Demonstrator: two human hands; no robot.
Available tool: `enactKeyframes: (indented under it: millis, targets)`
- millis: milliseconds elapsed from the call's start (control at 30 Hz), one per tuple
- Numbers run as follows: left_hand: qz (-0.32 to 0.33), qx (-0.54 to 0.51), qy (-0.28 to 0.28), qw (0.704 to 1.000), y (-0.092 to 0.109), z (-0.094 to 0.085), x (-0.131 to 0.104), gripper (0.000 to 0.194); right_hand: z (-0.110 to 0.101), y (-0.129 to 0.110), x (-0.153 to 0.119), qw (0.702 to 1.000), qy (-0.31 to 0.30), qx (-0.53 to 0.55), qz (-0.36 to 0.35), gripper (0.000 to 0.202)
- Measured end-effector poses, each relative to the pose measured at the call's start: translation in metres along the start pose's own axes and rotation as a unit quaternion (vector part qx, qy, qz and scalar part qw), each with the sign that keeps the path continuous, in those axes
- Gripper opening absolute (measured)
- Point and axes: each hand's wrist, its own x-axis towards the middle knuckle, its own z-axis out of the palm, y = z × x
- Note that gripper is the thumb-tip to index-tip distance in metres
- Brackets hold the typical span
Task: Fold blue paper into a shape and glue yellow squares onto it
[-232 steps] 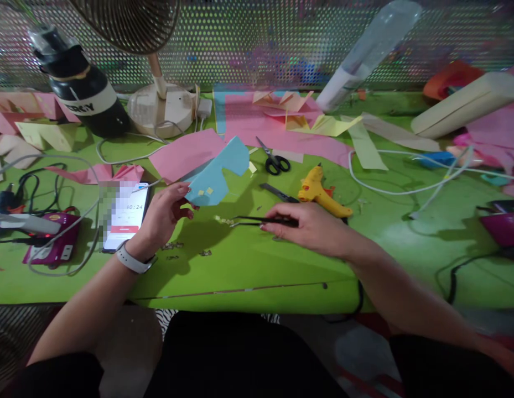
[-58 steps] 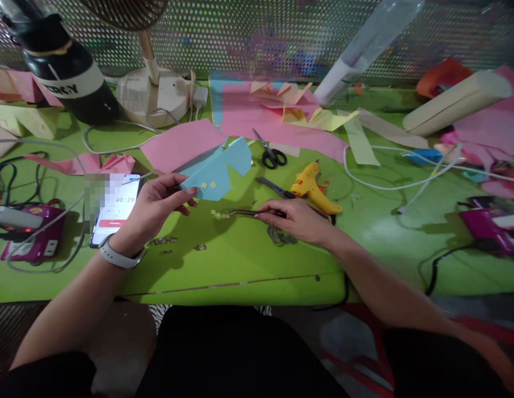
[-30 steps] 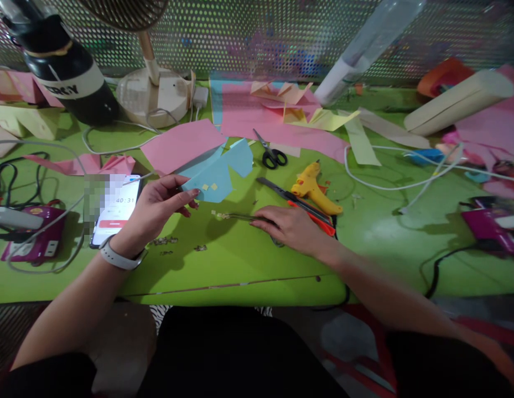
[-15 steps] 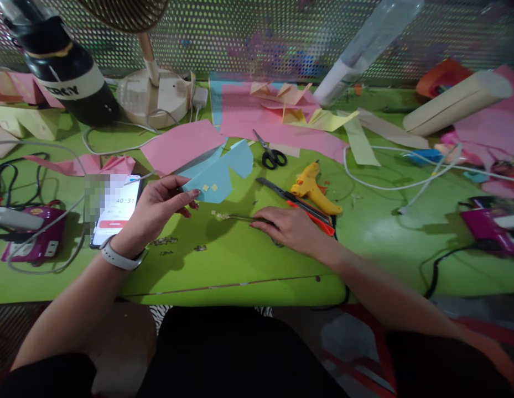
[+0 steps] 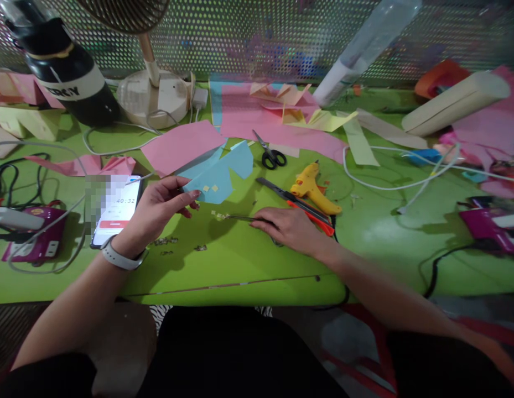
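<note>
My left hand (image 5: pixel 167 200) pinches the near edge of a cut piece of light blue paper (image 5: pixel 219 178), tilted above the table. Two small pale yellow squares (image 5: pixel 211 188) lie on that paper close to my thumb. My right hand (image 5: pixel 281 226) is closed around thin metal tweezers (image 5: pixel 244 218), whose tips point left. At those tips, on the green tabletop, are several tiny pale yellow pieces (image 5: pixel 219 215); whether one is gripped I cannot tell. Small dark metallic bits (image 5: pixel 201 248) lie in little heaps below my left hand.
Right of centre lie black-handled scissors (image 5: pixel 274 159), a utility knife (image 5: pixel 296 202) and a yellow glue gun (image 5: pixel 312 188). A phone (image 5: pixel 119 207) rests beside my left wrist. Pink paper (image 5: pixel 186 145), a fan base (image 5: pixel 155 102) and a black bottle (image 5: pixel 74 83) stand or lie farther back.
Almost nothing differs. The tweezer tips have shifted very slightly to the right, while my left hand and the blue paper hold nearly still.
</note>
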Motion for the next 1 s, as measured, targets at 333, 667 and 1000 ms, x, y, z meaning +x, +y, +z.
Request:
enactKeyframes:
  millis: [333, 667, 1000]
  targets:
    - [-0.001, -0.005, -0.005, 1.000, -0.002, -0.001, 0.001, 0.014, -0.020, -0.006, 0.005, 0.988, -0.002, 0.136, 0.073, 0.032]
    - [-0.013, -0.009, -0.040, 0.999, -0.008, 0.000, 0.000, 0.023, -0.051, -0.030, 0.020, 0.941, 0.052, 0.296, 0.153, 0.029]
    - [-0.010, 0.016, -0.068, 0.997, -0.007, -0.001, -0.001, 0.018, -0.044, -0.045, 0.044, 0.961, 0.084, 0.239, 0.115, 0.026]
